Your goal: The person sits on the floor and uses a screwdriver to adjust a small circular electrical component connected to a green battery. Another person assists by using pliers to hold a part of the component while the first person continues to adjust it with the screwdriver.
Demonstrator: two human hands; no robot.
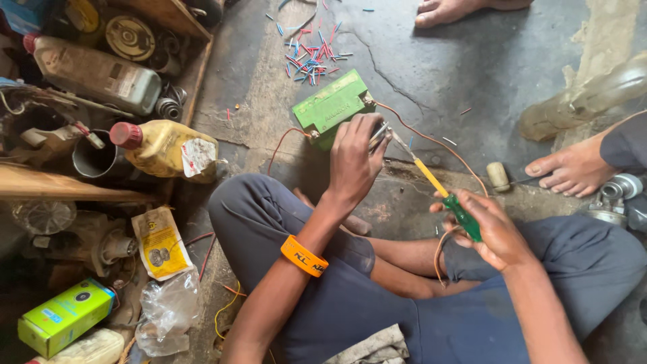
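Note:
I sit cross-legged on a concrete floor. My left hand (pixel 354 158), with an orange wristband (pixel 304 256) on its wrist, pinches a small metal part (pixel 379 133) in front of me. My right hand (pixel 488 229) grips a screwdriver (pixel 441 189) with a green handle and yellow shank; its tip meets the metal part at my left fingers. Just beyond sits a green box-shaped battery (pixel 331 106) with thin brown wires (pixel 438 143) running from its terminals across the floor toward my lap.
Several cut pieces of coloured wire (pixel 311 55) litter the floor beyond the battery. Left are a yellow bottle with red cap (pixel 165 148), a grey canister (pixel 94 73), a green carton (pixel 64 317) and metal parts. Another person's bare feet (pixel 573 168) rest at right and top (pixel 445 10).

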